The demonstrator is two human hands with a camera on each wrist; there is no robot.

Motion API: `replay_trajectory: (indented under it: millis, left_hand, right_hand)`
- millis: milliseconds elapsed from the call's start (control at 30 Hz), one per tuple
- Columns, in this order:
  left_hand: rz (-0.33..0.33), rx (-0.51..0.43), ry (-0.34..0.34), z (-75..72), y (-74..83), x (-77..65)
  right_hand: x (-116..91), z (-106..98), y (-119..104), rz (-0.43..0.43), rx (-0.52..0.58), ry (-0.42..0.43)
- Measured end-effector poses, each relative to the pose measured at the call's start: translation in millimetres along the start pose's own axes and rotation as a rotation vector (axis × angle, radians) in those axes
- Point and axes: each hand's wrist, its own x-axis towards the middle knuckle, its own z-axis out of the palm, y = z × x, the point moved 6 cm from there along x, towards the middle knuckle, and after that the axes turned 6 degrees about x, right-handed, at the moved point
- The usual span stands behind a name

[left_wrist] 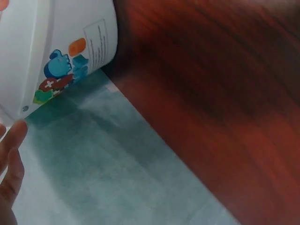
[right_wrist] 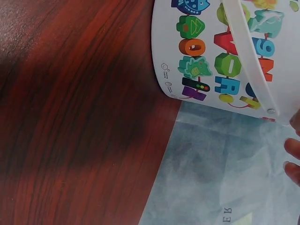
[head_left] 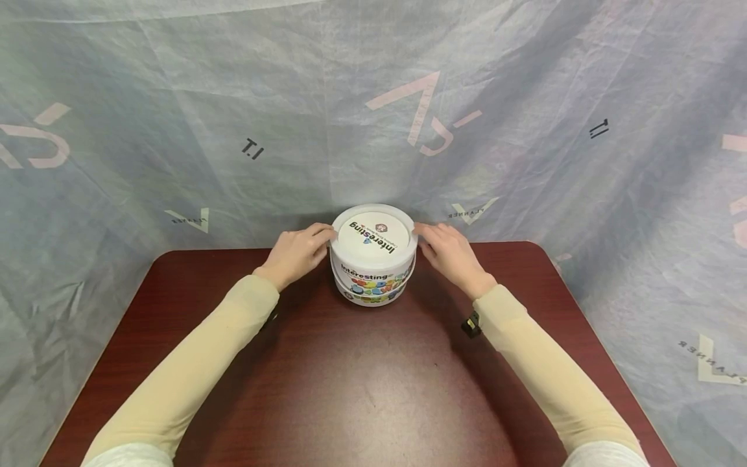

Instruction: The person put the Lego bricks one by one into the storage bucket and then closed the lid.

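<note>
A round white bucket (head_left: 373, 275) stands upright near the table's back edge, its lid (head_left: 373, 235) on, with "Interesting" and colorful toy pictures printed on it. Fingertips of my left hand (head_left: 297, 253) are right at the lid's left rim, the fingers slightly bent. On the opposite side, my right hand (head_left: 449, 254) has its fingertips by the right rim, thumb lower down. The bucket's white carry handle (right_wrist: 251, 56) hangs down across its front. In the left wrist view, loosely spread fingers (left_wrist: 16, 136) show beside the rim.
The dark red wooden table (head_left: 350, 376) has rounded back corners. A grey printed fabric sheet (head_left: 292, 117) hangs close behind the bucket and along both sides. A small black device (head_left: 471, 324) sits at the right wrist.
</note>
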Motion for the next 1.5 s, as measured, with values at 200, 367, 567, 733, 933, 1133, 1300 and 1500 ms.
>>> replay_trajectory:
  millis: [200,367,567,733,933,1133,1300,1500]
  left_hand:
    - [-0.277,-0.27,-0.088,6.0,-12.4,1.4]
    - [-0.367,-0.341,-0.212,18.5,-15.4,5.1]
    - [-0.391,-0.343,-0.286,28.6,-15.3,5.1]
    - [-0.391,-0.355,-0.293,30.8,-14.5,2.6]
    - [-0.394,-0.39,-0.286,33.5,-12.9,0.6]
    - [-0.396,-0.413,-0.292,36.3,-10.5,-0.6]
    - [-0.385,-0.407,-0.316,39.0,-8.6,-2.2]
    - [-0.375,-0.396,-0.315,40.6,-8.0,-5.7]
  right_hand:
    - [2.8,1.5,9.0,0.127,0.127,-0.026]
    - [10.2,8.6,14.3,0.271,0.22,-0.151]
    - [13.2,19.7,14.6,0.331,0.236,-0.299]
    - [12.9,21.5,15.2,0.344,0.239,-0.317]
    - [12.6,20.8,13.8,0.346,0.228,-0.328]
    - [10.1,21.6,14.9,0.342,0.213,-0.329]
    - [7.7,22.6,16.2,0.337,0.205,-0.327]
    - [5.2,24.8,14.5,0.34,0.199,-0.319]
